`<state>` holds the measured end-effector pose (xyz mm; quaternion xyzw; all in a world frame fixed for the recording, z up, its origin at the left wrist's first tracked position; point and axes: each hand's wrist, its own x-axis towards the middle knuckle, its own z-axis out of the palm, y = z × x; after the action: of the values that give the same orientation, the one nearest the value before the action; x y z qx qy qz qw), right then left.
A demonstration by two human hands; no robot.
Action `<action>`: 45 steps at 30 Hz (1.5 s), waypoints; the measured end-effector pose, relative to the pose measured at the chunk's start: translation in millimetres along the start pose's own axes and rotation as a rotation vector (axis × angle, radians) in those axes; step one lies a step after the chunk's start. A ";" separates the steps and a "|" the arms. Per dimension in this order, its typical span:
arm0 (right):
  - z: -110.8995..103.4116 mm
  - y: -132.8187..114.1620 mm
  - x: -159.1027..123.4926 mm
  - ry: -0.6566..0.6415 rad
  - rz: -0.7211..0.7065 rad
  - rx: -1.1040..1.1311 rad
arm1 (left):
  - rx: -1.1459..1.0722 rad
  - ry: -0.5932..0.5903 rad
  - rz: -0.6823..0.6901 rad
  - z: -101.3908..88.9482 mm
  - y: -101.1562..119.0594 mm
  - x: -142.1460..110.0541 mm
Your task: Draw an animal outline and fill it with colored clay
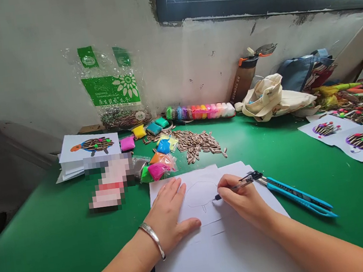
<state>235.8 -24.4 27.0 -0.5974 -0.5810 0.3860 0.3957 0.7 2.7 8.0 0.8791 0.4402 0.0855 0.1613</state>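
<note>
My left hand (170, 213) lies flat with fingers together on a sheet of white paper (224, 255), holding it down; a silver bangle is on that wrist. My right hand (241, 199) is closed around a pen (238, 185) whose tip touches the paper beside a rounded pencil-like outline (201, 194) drawn there. The paper rests on a green table (48, 242) just in front of me.
Blue scissors-like tool (298, 194) lies right of the paper. Sunflower seeds (197, 142) and small coloured clay packets (159, 168) sit beyond it, with a row of clay (201, 112), a seed bag (115, 91), a bottle (244, 78), a cloth bag (272, 97), and finished seed pictures (358, 141) (91, 145).
</note>
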 end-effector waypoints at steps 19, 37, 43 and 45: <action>-3.2 -3.8 1.4 -0.009 0.043 0.081 | 0.006 -0.021 -0.003 -1.9 1.2 0.6; 43.2 -30.1 -4.0 -0.032 -0.136 0.010 | -0.047 -0.009 0.022 0.9 -1.1 3.4; 49.1 -12.4 -11.8 0.099 -0.406 -0.172 | -0.136 0.024 0.030 8.8 -13.8 3.3; 50.7 -10.4 -11.6 0.113 -0.442 -0.200 | -0.150 0.032 0.033 8.9 -16.0 3.1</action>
<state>184.8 -34.7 17.0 -0.5128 -0.7098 0.1965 0.4412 -6.8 12.3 -6.1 0.8702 0.4205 0.1353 0.2183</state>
